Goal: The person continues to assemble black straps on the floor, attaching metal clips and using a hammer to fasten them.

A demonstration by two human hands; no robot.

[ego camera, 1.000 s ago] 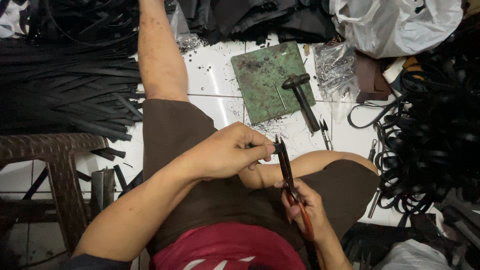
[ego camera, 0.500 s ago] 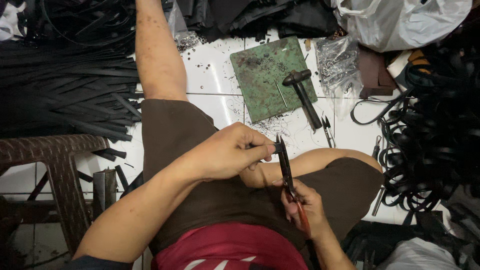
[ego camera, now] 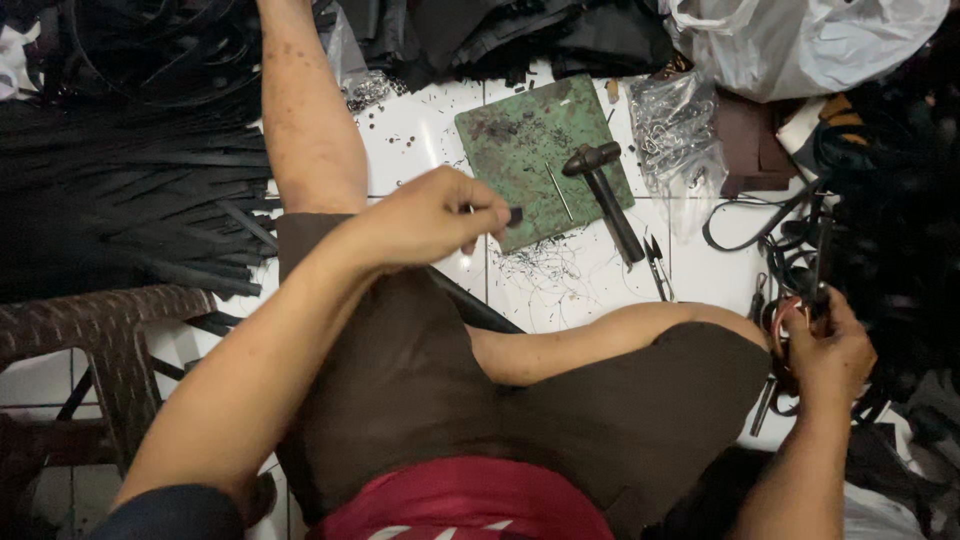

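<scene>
I am seated on the white tiled floor (ego camera: 420, 130) with my legs spread. My left hand (ego camera: 435, 215) is raised over my left thigh, fingers curled in, pinching a small black piece (ego camera: 515, 215) between thumb and forefinger; the piece sits just at the near edge of the green metal plate (ego camera: 520, 140). A black strap (ego camera: 480, 308) runs down from under that hand across my lap.

My right hand (ego camera: 830, 350) is well apart, out at my right knee, closed around a pair of scissors with reddish handles (ego camera: 790, 325); the blades are hidden among the tangle of black straps (ego camera: 890, 200) there.

On the plate lie a thin metal punch (ego camera: 558, 190) and the head of a black hammer (ego camera: 600, 185), whose handle extends off the plate onto the tiles. Small snips (ego camera: 655, 262) lie just beside the handle's end. A clear bag of metal rings (ego camera: 680, 130) rests to the right of the plate, a white plastic bag (ego camera: 800, 40) beyond it. Cut black strips (ego camera: 130, 200) are stacked at my left, with a brown plastic stool (ego camera: 90, 320) near them. Black scraps dot the tiles around the plate.
</scene>
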